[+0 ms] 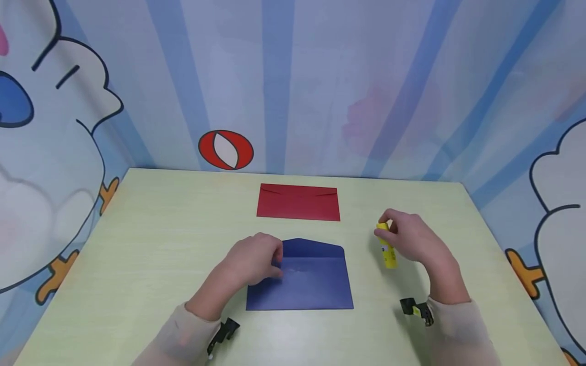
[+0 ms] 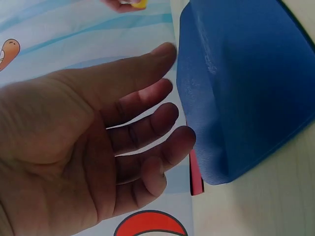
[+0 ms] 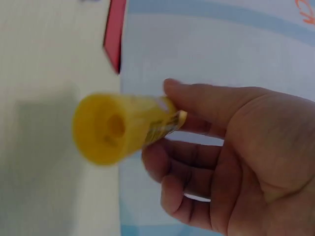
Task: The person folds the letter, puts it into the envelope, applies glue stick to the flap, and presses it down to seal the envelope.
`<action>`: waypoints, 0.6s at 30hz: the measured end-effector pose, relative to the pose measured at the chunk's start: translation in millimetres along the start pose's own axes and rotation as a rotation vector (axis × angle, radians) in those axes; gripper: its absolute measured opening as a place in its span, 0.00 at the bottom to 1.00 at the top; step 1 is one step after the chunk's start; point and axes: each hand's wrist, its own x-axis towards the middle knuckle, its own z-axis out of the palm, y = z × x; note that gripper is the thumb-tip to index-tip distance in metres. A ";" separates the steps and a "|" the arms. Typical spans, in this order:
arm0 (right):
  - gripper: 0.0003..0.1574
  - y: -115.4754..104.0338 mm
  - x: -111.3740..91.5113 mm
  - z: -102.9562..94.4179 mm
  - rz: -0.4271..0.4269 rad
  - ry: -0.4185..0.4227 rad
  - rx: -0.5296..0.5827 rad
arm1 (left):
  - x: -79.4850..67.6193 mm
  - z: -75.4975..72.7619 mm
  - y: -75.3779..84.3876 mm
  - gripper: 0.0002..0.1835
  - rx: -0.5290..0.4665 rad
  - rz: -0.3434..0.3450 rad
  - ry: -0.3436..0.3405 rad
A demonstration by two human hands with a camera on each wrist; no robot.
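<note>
A blue envelope (image 1: 304, 284) lies on the table with its flap (image 1: 313, 249) folded out on the far side. Over its left part hovers my left hand (image 1: 256, 259), fingers loosely bent and nothing between them; the left wrist view shows the palm (image 2: 64, 132) beside the envelope's flap edge. My right hand (image 1: 409, 236) pinches a yellow glue stick (image 1: 388, 254) by its upper end, to the right of the envelope. In the right wrist view the stick's round hollow base (image 3: 98, 130) points away from the fingers, above the table.
A red envelope (image 1: 298, 203) lies farther back on the pale table (image 1: 183, 213), beyond the blue one. A printed blue-striped backdrop (image 1: 316, 91) rises behind the table and at both sides.
</note>
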 end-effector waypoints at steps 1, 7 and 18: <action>0.18 4.6 1.7 1.0 0.016 -0.022 -0.017 | -0.3 0.6 -0.4 0.16 0.014 -0.007 -0.018; 0.20 23.7 10.2 10.4 0.084 -0.107 -0.093 | -1.0 4.5 -1.1 0.16 0.039 -0.007 -0.066; 0.20 33.7 13.0 16.0 0.137 -0.129 -0.094 | 2.2 7.9 -4.7 0.16 0.061 -0.005 -0.077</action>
